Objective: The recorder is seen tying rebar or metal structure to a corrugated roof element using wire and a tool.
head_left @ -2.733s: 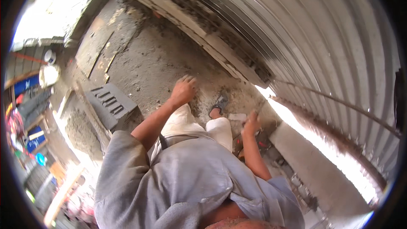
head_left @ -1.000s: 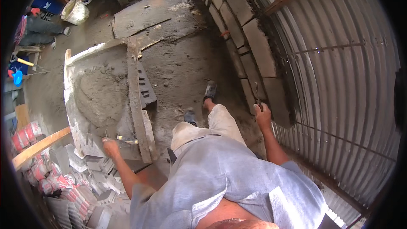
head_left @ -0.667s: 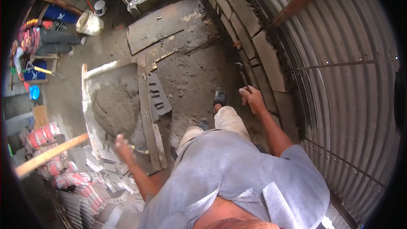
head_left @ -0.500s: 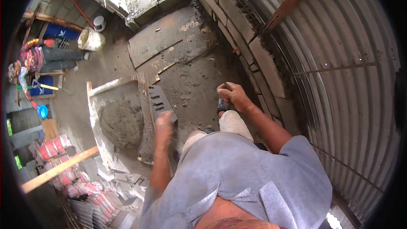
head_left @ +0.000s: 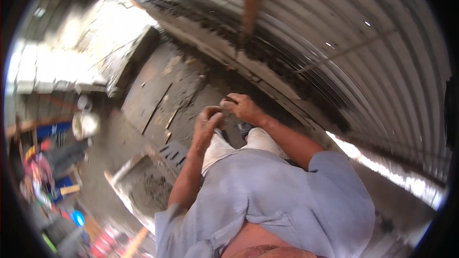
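2-handed work now: I see left hand (head_left: 206,125) brought up beside right hand (head_left: 245,110), fingers half-curled; anything held, I can't tell.

i'm watching a building site remotely: grey mortar (head_left: 152,187) sits in a shallow trough (head_left: 128,166) near a rough block wall (head_left: 265,72) and corrugated metal sheeting (head_left: 368,62).

White glare upper left, dim floor (head_left: 111,144), smeared left side; fisheye-bent edges, black corners
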`<move>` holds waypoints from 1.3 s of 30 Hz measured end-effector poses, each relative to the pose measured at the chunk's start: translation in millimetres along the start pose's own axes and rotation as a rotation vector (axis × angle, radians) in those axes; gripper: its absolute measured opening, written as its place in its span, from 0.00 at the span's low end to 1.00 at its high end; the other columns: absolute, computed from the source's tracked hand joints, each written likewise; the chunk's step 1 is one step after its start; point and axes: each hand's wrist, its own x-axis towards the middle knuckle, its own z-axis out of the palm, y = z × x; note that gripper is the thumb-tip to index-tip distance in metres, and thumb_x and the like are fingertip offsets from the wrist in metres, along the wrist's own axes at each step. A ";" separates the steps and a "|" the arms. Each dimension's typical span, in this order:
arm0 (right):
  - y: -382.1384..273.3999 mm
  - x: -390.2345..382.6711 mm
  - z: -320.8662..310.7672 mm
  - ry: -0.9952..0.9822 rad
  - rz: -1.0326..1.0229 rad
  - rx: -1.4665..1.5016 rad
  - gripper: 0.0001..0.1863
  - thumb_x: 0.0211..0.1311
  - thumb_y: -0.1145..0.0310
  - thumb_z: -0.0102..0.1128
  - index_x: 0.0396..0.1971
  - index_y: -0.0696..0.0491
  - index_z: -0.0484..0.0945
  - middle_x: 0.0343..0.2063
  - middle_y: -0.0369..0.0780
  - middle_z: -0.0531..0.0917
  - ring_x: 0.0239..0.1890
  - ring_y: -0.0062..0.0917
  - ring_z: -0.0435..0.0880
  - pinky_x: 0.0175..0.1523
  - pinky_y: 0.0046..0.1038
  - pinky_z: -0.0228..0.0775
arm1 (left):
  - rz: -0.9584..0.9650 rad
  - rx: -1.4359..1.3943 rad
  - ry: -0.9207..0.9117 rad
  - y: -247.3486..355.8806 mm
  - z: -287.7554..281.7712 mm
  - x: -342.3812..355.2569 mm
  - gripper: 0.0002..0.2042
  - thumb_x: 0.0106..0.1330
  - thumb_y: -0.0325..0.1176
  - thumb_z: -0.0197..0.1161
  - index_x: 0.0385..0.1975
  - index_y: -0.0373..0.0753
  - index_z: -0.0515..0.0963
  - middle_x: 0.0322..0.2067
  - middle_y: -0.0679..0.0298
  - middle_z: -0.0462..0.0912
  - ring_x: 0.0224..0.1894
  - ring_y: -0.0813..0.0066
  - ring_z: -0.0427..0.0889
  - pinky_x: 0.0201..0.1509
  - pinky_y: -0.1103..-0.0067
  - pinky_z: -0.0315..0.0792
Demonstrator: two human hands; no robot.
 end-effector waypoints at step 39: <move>-2.1 -16.5 34.1 0.913 0.517 0.235 0.19 0.60 0.53 0.62 0.31 0.57 0.79 0.17 0.36 0.76 0.22 0.18 0.72 0.27 0.30 0.66 | 0.063 0.234 -0.790 70.5 29.5 146.9 0.14 0.70 0.38 0.55 0.39 0.30 0.76 0.31 0.58 0.82 0.33 0.74 0.81 0.37 0.77 0.75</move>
